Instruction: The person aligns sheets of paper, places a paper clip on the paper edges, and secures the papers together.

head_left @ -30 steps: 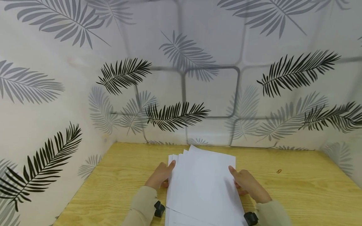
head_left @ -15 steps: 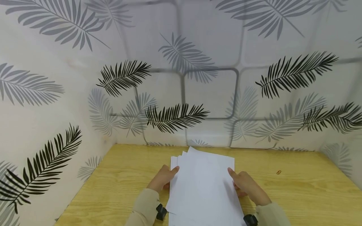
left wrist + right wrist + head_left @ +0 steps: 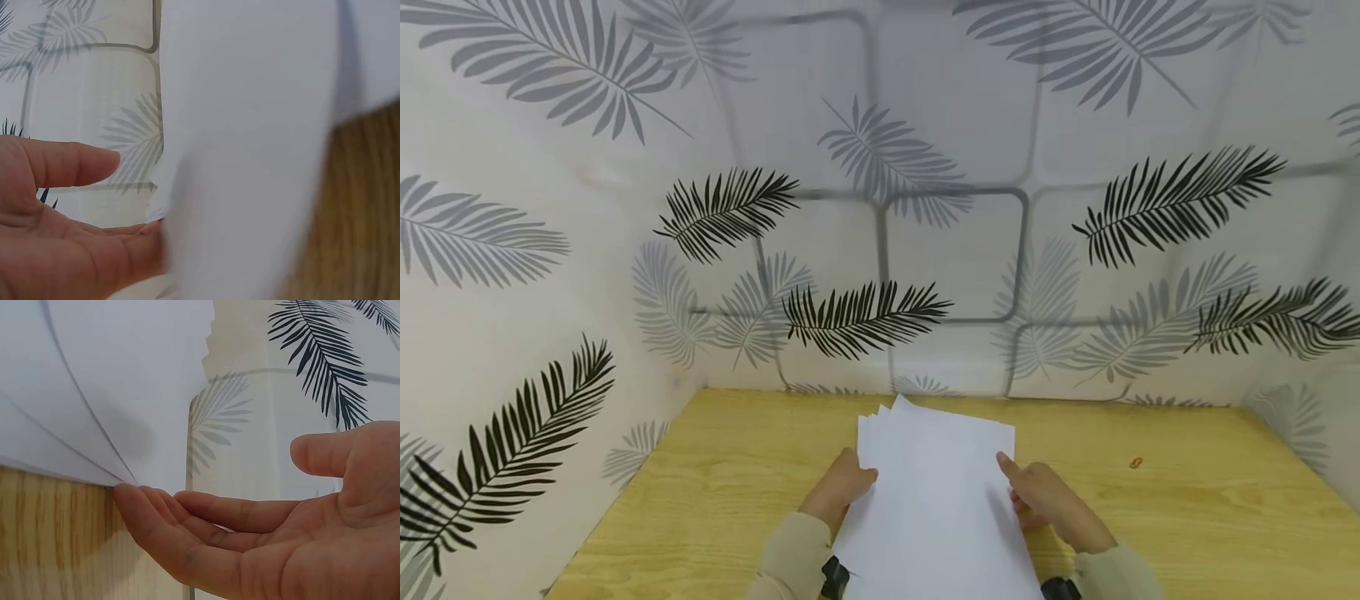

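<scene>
A stack of white paper sheets (image 3: pixel 936 500) lies between my two hands in the head view, its top left corners fanned out in steps. My left hand (image 3: pixel 841 485) is at the left edge of the sheets; in the left wrist view its fingers (image 3: pixel 134 250) touch that edge while the thumb (image 3: pixel 78 164) stands apart. At the right edge is my right hand (image 3: pixel 1048 500). The right wrist view shows its fingertips (image 3: pixel 128 497) against the sheets' edge, thumb raised clear of the paper. Some sheets bow apart there, leaving gaps between them.
The stack rests on a yellow wood-grain table (image 3: pixel 715 492). A small orange-red paper clip (image 3: pixel 1137 462) lies to the right of the right hand. Leaf-patterned sheeting (image 3: pixel 947 250) rises behind the table and along its left side.
My left hand has moved inward to the right, and the left edges of the sheets have shifted with it. The fanned stack is narrower. The head view has tilted up slightly.
</scene>
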Available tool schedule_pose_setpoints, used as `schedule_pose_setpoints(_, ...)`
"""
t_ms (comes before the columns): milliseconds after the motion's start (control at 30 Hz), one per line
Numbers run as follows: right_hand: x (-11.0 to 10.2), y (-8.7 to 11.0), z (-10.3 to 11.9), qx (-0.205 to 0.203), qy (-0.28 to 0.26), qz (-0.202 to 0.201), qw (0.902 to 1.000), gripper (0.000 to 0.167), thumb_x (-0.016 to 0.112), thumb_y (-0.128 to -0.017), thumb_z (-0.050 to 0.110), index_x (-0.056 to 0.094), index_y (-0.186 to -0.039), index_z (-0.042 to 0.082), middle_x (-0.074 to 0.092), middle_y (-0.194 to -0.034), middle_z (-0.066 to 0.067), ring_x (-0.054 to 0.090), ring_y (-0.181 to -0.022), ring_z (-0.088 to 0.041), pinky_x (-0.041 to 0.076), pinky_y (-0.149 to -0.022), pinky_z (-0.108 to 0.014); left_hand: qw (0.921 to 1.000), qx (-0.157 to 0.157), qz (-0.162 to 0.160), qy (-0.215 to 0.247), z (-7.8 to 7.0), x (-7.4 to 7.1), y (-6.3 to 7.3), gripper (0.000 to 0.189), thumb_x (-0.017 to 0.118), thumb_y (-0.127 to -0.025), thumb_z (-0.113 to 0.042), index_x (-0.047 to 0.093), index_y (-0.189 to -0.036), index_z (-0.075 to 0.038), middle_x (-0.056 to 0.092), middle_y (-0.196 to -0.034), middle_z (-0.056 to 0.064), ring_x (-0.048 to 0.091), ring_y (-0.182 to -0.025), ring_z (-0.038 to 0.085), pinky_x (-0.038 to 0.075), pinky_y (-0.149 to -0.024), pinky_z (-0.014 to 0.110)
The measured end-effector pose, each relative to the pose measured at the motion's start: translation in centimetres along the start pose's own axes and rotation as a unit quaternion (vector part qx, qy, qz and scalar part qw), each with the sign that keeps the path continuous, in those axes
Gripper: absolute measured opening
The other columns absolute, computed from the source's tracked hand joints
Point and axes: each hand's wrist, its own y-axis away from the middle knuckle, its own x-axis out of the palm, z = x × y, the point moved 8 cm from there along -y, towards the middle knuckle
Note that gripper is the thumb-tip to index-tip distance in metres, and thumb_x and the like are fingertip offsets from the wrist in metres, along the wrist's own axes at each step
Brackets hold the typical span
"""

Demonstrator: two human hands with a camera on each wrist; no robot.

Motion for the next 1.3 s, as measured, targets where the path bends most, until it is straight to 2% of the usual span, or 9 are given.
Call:
schedule_pose_setpoints(67,0.2,0.1,0.0,-0.003,-0.007,0.006,1.0,0.053,0.041,-0.102,0.045,0.051,-0.079,-0.002,0.049,-0.076,-0.009,0.049,-0.072,-0.02,0.054,-0.062,-0.036,0.9996,0.027,0.002,-0.006,1.2,0.7,-1.2,0.064,0.049,-0.092,-0.007,0.017,-0.139,0.023,0.022,-0.144,0.041,0.022,-0.138,0.045,0.02,-0.113,0.047)
schedule_pose_setpoints(167,0.4,0.2,-0.1,-0.004,-0.011,0.012,0.9999,0.052,0.041,-0.102,0.046,0.05,-0.079,0.0,0.049,-0.076,-0.008,0.047,-0.072,-0.02,0.053,-0.061,-0.035,0.9991,0.037,0.006,-0.02,1.8,1.2,-1.5,0.066,0.046,-0.088,-0.001,0.013,-0.14,0.023,0.017,-0.147,0.04,0.015,-0.141,0.044,0.013,-0.115,0.045)
schedule_pose_setpoints(267,0.4,0.0,-0.1,0.001,0.0,0.011,0.9999,0.055,0.041,-0.102,0.047,0.051,-0.084,-0.005,0.048,-0.078,-0.01,0.049,-0.075,-0.021,0.055,-0.063,-0.036,0.9988,0.045,-0.004,-0.018,0.8,0.8,-0.4,0.062,0.044,-0.083,0.006,0.02,-0.138,0.023,0.028,-0.14,0.042,0.026,-0.136,0.045,0.02,-0.113,0.047)
schedule_pose_setpoints(300,0.4,-0.1,-0.1,0.003,0.005,0.009,0.9999,0.056,0.04,-0.102,0.046,0.052,-0.086,-0.006,0.049,-0.079,-0.011,0.049,-0.076,-0.021,0.055,-0.064,-0.037,0.9994,0.029,-0.009,-0.019,-0.1,0.4,0.5,0.059,0.045,-0.082,0.011,0.025,-0.136,0.021,0.034,-0.138,0.039,0.032,-0.131,0.049,0.026,-0.108,0.056)
schedule_pose_setpoints(433,0.4,-0.2,-0.1,0.013,0.014,0.002,0.9998,0.057,0.041,-0.102,0.044,0.052,-0.093,-0.011,0.05,-0.083,-0.013,0.051,-0.08,-0.023,0.055,-0.066,-0.037,0.9985,0.051,-0.021,-0.004,-1.3,0.0,1.6,0.047,0.046,-0.081,0.012,0.037,-0.127,0.017,0.048,-0.124,0.034,0.046,-0.119,0.045,0.035,-0.101,0.056)
schedule_pose_setpoints(567,0.5,-0.2,-0.1,0.014,0.015,-0.002,0.9998,0.058,0.042,-0.102,0.044,0.052,-0.097,-0.013,0.05,-0.084,-0.013,0.051,-0.083,-0.025,0.055,-0.068,-0.038,0.9966,0.079,-0.023,-0.011,-1.8,-0.1,2.0,0.041,0.046,-0.082,0.011,0.041,-0.123,0.014,0.05,-0.123,0.034,0.047,-0.117,0.045,0.037,-0.099,0.056)
schedule_pose_setpoints(933,0.4,0.2,0.2,0.006,0.008,0.0,0.9999,0.058,0.042,-0.102,0.043,0.053,-0.099,-0.014,0.051,-0.085,-0.012,0.05,-0.083,-0.023,0.053,-0.066,-0.037,0.993,0.116,-0.018,-0.012,-3.2,-0.1,2.9,0.034,0.046,-0.09,0.01,0.045,-0.124,0.005,0.054,-0.122,0.029,0.053,-0.112,0.041,0.043,-0.091,0.055)
schedule_pose_setpoints(1100,0.2,0.1,0.1,0.002,0.007,0.0,1.0,0.056,0.042,-0.102,0.043,0.054,-0.096,-0.011,0.052,-0.086,-0.012,0.051,-0.083,-0.023,0.051,-0.066,-0.037,0.9864,0.157,-0.048,-0.007,-4.2,-0.7,3.4,0.032,0.047,-0.09,0.012,0.048,-0.121,0.003,0.056,-0.124,0.029,0.054,-0.113,0.04,0.045,-0.089,0.052)
schedule_pose_setpoints(1300,0.0,0.1,0.2,-0.004,0.005,0.015,0.9999,0.051,0.041,-0.102,0.045,0.052,-0.081,0.0,0.053,-0.086,-0.011,0.053,-0.084,-0.023,0.05,-0.069,-0.04,0.9788,0.189,-0.077,0.013,-5.2,-1.5,4.1,0.029,0.05,-0.087,0.014,0.052,-0.114,0.003,0.062,-0.114,0.026,0.058,-0.105,0.037,0.047,-0.085,0.052)
